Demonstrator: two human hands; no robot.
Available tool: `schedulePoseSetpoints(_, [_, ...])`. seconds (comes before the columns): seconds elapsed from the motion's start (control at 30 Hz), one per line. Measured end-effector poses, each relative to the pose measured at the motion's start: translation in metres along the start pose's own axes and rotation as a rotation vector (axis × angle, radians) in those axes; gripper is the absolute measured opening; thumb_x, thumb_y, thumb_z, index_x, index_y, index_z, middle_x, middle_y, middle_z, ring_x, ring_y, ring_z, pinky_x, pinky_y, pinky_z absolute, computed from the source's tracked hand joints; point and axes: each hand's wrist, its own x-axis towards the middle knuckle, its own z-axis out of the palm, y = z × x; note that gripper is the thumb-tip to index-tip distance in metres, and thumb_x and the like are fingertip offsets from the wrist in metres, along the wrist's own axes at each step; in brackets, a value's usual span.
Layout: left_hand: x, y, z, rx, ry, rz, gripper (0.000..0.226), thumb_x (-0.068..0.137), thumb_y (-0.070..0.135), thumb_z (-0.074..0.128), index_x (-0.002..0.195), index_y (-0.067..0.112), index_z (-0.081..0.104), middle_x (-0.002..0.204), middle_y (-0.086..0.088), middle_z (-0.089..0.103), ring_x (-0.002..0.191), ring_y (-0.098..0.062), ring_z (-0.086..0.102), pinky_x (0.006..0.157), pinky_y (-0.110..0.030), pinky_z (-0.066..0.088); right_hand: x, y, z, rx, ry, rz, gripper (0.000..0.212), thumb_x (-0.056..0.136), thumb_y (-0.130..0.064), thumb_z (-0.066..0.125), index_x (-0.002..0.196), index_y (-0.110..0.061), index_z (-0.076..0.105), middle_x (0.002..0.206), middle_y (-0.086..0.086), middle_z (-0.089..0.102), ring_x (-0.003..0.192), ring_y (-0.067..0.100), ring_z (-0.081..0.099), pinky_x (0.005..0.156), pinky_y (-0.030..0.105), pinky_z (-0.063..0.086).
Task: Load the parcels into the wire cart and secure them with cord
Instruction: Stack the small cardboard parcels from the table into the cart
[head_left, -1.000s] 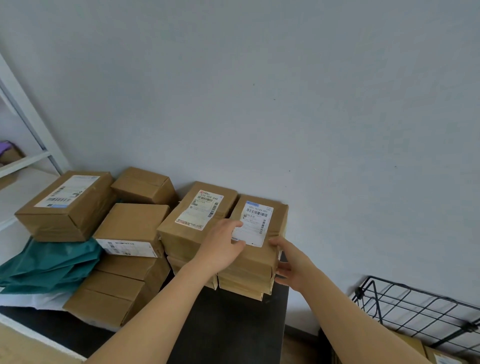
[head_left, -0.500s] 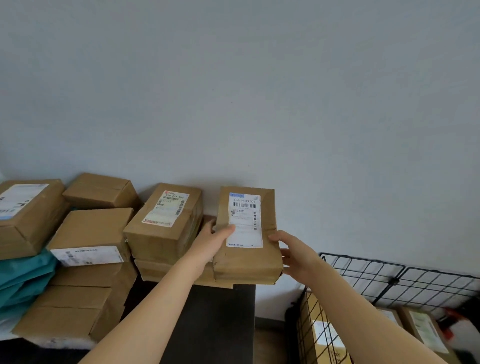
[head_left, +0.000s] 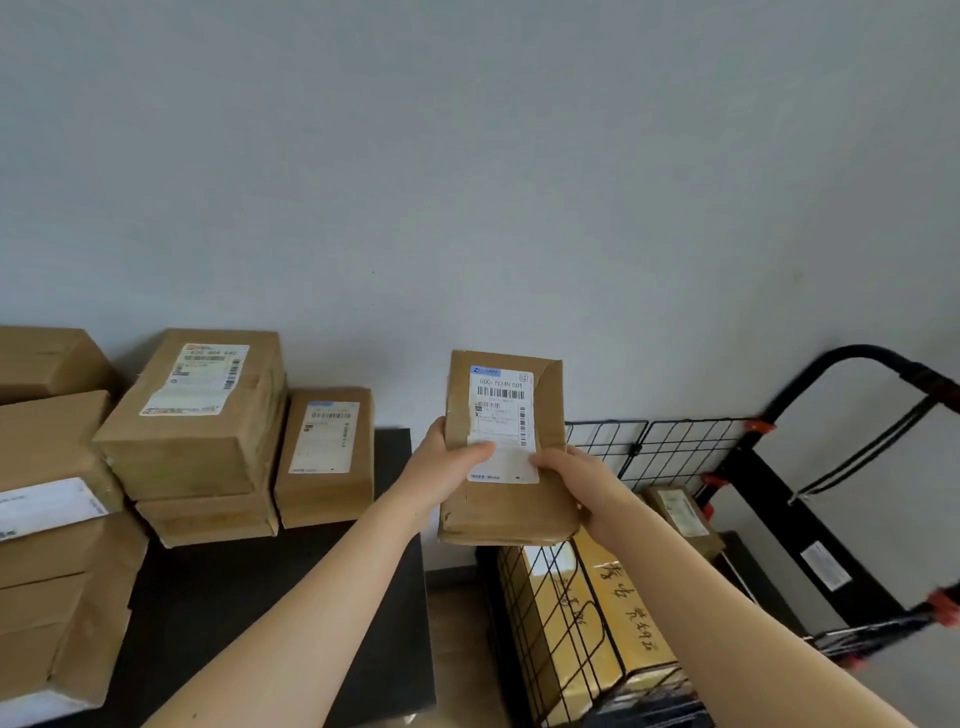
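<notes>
One parcel (head_left: 509, 512) hangs in the air between the bench (head_left: 260, 597) and the cart (head_left: 675, 441), just above the cart's near wire wall. The left hand (head_left: 444, 462) is clamped on its left edge and the right hand (head_left: 584, 486) on its right edge, with both thumbs pressed on the label (head_left: 501, 410). The parcel is a flat brown-paper packet, creased and taped. Its white label carries barcodes and "600- N249 001". Inside the cart lie a yellow box (head_left: 613, 597) with handwriting and a smaller brown packet (head_left: 680, 512). A stack (head_left: 197, 441) of brown parcels sits on the dark bench at the left.
</notes>
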Motion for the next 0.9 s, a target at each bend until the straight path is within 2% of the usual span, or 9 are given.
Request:
schedulePoseSetpoints(0.17, [-0.001,0.004,0.034,0.113,-0.096,0.073,0.055,0.094,0.025,0.054,0.143,0.026,0.028,0.145,0.004,0.042,0.132,-0.019,0.041,0.102,-0.034,0.037,-0.008,0.008,-0.033,0.019,0.107,-0.02,0.018,0.089,-0.021,0.061,0.107,-0.023,0.058,0.095,-0.001,0.064,0.084,0.013,0.058,0.062,0.026,0.044])
schedulePoseSetpoints(0.27, [0.002,0.008,0.051,0.181,-0.161,0.095,0.056,0.096,0.024,0.05,0.145,0.027,0.022,0.148,0.005,0.037,0.135,-0.019,0.037,0.106,-0.036,0.035,-0.003,0.016,-0.051,0.041,0.158,-0.019,0.029,0.089,-0.022,0.063,0.118,-0.02,0.058,0.101,0.001,0.064,0.087,0.014,0.058,0.064,0.026,0.044])
schedulePoseSetpoints(0.4, [0.015,0.012,0.077,0.218,-0.184,0.096,0.056,0.097,0.025,0.049,0.145,0.028,0.022,0.148,0.005,0.038,0.135,-0.019,0.038,0.106,-0.037,0.034,0.01,0.024,-0.084,0.071,0.183,-0.016,0.037,0.085,-0.021,0.068,0.121,-0.016,0.06,0.105,0.001,0.066,0.092,0.015,0.06,0.07,0.027,0.047])
schedulePoseSetpoints(0.57, [0.045,0.013,0.135,0.225,-0.209,0.063,0.059,0.095,0.028,0.053,0.145,0.031,0.023,0.146,0.008,0.041,0.133,-0.017,0.039,0.108,-0.036,0.031,0.038,0.037,-0.145,0.119,0.192,-0.016,0.028,0.082,-0.015,0.071,0.109,-0.015,0.064,0.09,-0.002,0.067,0.08,0.011,0.061,0.062,0.022,0.046])
schedulePoseSetpoints(0.77, [0.099,0.014,0.243,0.22,-0.198,-0.026,0.056,0.093,0.03,0.055,0.143,0.032,0.028,0.14,0.01,0.047,0.126,-0.014,0.045,0.1,-0.03,0.034,0.103,0.069,-0.251,0.131,0.198,0.028,0.035,0.081,-0.016,0.073,0.114,-0.011,0.063,0.087,-0.003,0.065,0.078,0.01,0.059,0.074,0.028,0.048])
schedulePoseSetpoints(0.9, [0.139,0.002,0.323,0.208,-0.181,-0.135,0.047,0.093,0.033,0.055,0.137,0.03,0.039,0.135,0.01,0.052,0.11,-0.008,0.049,0.095,-0.028,0.037,0.153,0.101,-0.324,0.082,0.176,0.102,0.039,0.081,-0.017,0.072,0.119,-0.014,0.063,0.103,0.002,0.066,0.09,0.017,0.06,0.078,0.031,0.047])
